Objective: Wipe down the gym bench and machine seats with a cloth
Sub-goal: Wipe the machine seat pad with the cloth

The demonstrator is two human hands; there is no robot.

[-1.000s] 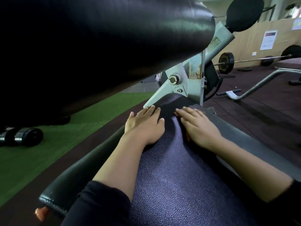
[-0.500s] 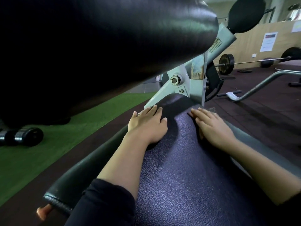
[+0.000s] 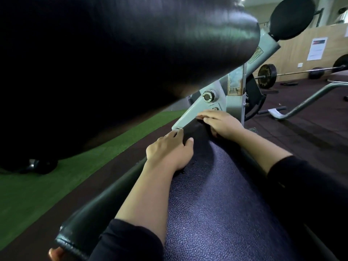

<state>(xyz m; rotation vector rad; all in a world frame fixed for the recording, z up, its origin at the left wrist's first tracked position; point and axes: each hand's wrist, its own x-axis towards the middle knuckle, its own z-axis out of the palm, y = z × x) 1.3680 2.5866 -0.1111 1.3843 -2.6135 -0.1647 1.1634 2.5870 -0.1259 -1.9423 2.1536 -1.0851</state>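
Observation:
The bench pad, covered in dark purple textured vinyl with a black rolled edge, runs away from me to the grey machine frame. My left hand lies flat on the pad's left side near its far end, fingers straight and reaching the frame's foot. My right hand presses on the very end of the pad beside the frame, fingers pointing left. No cloth shows plainly; whatever is under the right palm is hidden.
A large black roller pad hangs close overhead at the left. A round black pad tops the frame arm. A barbell and a curved grey bar stand at the right. Green turf lies to the left.
My right hand slid forward and left along the pad to its far end by the frame. The left hand crept forward a little and stays flat.

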